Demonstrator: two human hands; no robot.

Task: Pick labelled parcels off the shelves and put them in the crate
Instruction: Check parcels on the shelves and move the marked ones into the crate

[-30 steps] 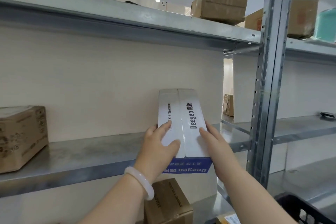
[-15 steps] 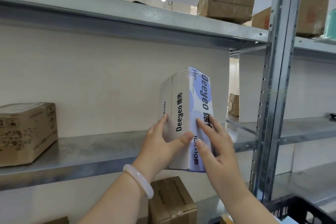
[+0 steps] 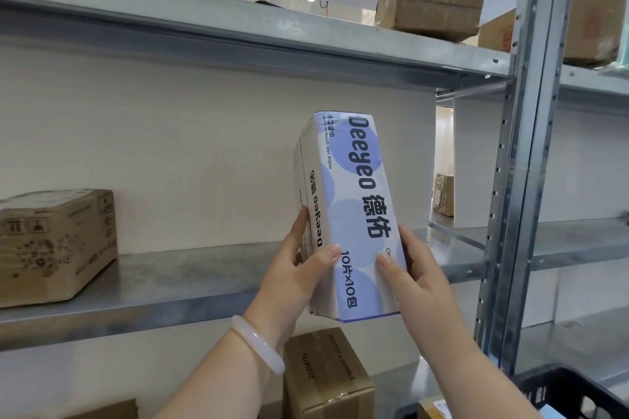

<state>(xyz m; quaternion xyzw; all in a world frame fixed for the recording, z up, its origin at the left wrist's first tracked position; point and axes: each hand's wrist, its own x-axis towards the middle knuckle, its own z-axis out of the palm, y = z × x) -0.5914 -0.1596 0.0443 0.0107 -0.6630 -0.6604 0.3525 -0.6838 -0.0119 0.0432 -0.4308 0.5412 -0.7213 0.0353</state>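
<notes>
A tall white and lilac wipes box (image 3: 350, 207) printed "Deeyeo" is held upright in the air, in front of the middle metal shelf (image 3: 177, 286). My left hand (image 3: 299, 269) grips its lower left edge, thumb on the front face. My right hand (image 3: 413, 269) grips its lower right edge, thumb on the front too. The black crate (image 3: 571, 391) shows at the bottom right corner, with parcels partly visible inside it.
A brown carton (image 3: 54, 245) stands at the left of the middle shelf. Another brown carton (image 3: 326, 374) sits on the shelf below. Two cartons (image 3: 432, 0) rest on the top shelf. A steel upright (image 3: 520, 180) stands just right of the box.
The box has been lifted off the shelf and turned, so its lilac front now faces me. Both hands moved up and toward me with it.
</notes>
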